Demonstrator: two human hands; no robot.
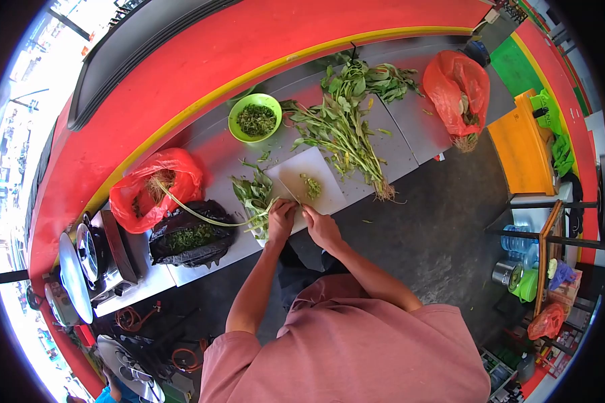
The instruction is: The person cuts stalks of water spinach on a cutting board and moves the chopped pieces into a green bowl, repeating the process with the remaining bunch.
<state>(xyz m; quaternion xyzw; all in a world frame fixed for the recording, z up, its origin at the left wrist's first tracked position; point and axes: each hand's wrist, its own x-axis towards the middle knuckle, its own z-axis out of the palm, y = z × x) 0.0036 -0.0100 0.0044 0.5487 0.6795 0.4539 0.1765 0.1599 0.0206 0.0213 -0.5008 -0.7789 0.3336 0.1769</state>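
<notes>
My left hand (281, 216) is closed around stems of leafy greens (252, 193) at the left edge of a white cutting board (324, 168). One long pale stem curves from there to the left. My right hand (321, 227) grips a knife, its thin blade (290, 191) pointing up and left across the board. Small chopped green pieces (310, 186) lie on the board beside the blade. Above the board stands a lime-green bowl (273, 102) with chopped greens in it. A large bunch of rooted greens (346, 131) is spread to the right of the board.
On the left are a red plastic bag (126, 196), a black bag of chopped greens (160, 252) and a stove (117, 269). Another red bag (444, 84) with rooted greens sits at the right. A red wall (202, 57) runs behind the counter. Part of another person shows at lower left.
</notes>
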